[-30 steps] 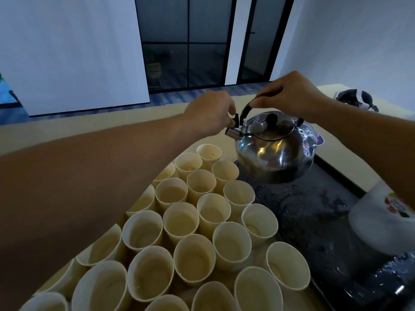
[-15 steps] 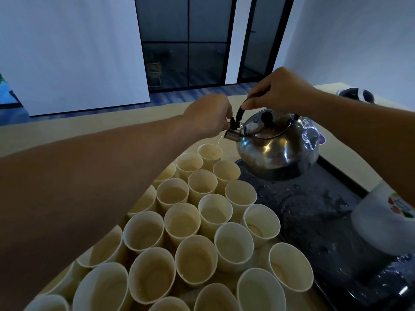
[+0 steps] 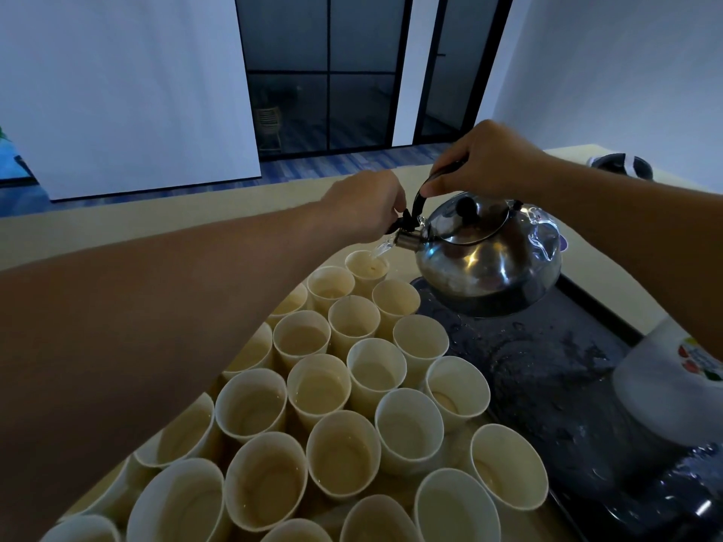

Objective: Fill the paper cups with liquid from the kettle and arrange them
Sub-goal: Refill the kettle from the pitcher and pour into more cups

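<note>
Head view: your right hand (image 3: pixel 489 164) grips the handle of the steel kettle (image 3: pixel 489 260), which has tipped further than a second ago, while your left hand (image 3: pixel 367 205) pinches the spout cap (image 3: pixel 403 224) open. Water now streams into the farthest paper cup (image 3: pixel 367 266) on the tabletop (image 3: pixel 117 228), so filling is underway.

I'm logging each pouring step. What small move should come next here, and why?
Probably hold the tilt a moment longer: liquid runs from the kettle spout, held open by the left hand, into the farthest cup, while the right hand grips the handle. Level it once that cup looks full.
</note>
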`<state>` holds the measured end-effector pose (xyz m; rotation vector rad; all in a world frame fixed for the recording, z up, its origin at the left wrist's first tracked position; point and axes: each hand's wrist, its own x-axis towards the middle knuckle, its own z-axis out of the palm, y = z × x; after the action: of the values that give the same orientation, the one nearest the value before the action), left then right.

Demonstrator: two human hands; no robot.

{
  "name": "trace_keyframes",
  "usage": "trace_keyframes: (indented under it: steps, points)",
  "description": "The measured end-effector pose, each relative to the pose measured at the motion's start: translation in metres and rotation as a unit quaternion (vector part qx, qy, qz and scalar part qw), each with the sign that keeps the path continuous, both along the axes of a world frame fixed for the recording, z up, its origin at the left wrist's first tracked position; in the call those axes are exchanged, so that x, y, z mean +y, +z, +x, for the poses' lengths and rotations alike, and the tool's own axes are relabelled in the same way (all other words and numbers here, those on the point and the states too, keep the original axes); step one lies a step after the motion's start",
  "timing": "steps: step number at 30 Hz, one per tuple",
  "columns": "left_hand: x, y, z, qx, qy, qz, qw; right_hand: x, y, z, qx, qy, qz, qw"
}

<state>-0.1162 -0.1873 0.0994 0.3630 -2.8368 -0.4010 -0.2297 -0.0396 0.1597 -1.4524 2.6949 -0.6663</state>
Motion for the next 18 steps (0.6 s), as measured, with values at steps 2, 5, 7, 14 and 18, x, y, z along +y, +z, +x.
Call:
trace_keyframes:
  steps: [2,5,7,14,18]
  points:
    - [0.001,0.000,0.000,-0.001,0.003,-0.005,1.000,0.001,0.000,-0.001,-0.002,-0.003,-0.002,1.000]
    - [0.004,0.002,0.002,-0.004,0.003,-0.013,1.000,0.002,-0.001,-0.001,-0.005,-0.006,-0.002,1.000]
    - [0.005,0.004,0.003,-0.006,0.006,-0.017,1.000,0.003,-0.002,-0.001,-0.011,-0.008,-0.008,1.000]
    - [0.009,0.015,0.007,-0.007,0.011,-0.006,1.000,0.012,-0.003,-0.003,-0.059,-0.023,-0.067,0.996]
    - [0.010,0.023,0.010,0.002,0.013,-0.007,1.000,0.018,-0.001,-0.002,-0.081,-0.025,-0.096,0.992]
